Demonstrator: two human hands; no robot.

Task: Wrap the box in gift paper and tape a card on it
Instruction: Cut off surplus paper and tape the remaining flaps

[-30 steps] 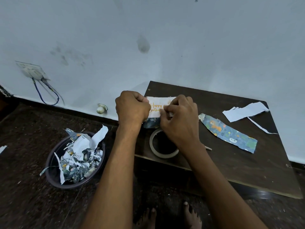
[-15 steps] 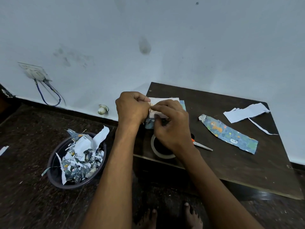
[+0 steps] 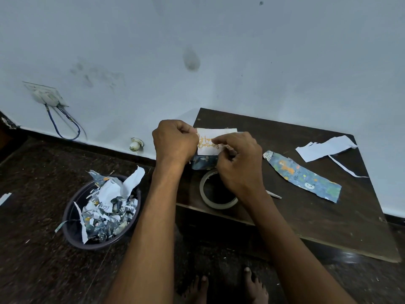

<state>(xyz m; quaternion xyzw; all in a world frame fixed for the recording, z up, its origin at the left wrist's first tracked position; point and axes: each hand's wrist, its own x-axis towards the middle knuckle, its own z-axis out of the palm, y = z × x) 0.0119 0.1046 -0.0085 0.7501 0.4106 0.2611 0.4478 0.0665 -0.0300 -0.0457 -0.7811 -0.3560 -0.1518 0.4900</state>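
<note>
We see a pale blue-white wall [image 3: 241, 51] marked with dark smudges and 1 larger grey stain [image 3: 191, 60]. Low on its left sits a socket plate [image 3: 45, 94] with a blue cable [image 3: 63, 126] looping down. A dark skirting strip [image 3: 92, 145] runs where the wall meets the speckled dark stone floor [image 3: 32, 249]. Against the wall stands a low dark wooden table [image 3: 328, 227], under dim, cool, even light

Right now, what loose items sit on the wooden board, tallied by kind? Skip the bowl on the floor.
Wrapped box: 1
Happy Birthday card: 1
Tape roll: 1
Scissors, mostly hidden: 1
Patterned gift paper strip: 1
White paper scraps: 2
Total: 7
</note>
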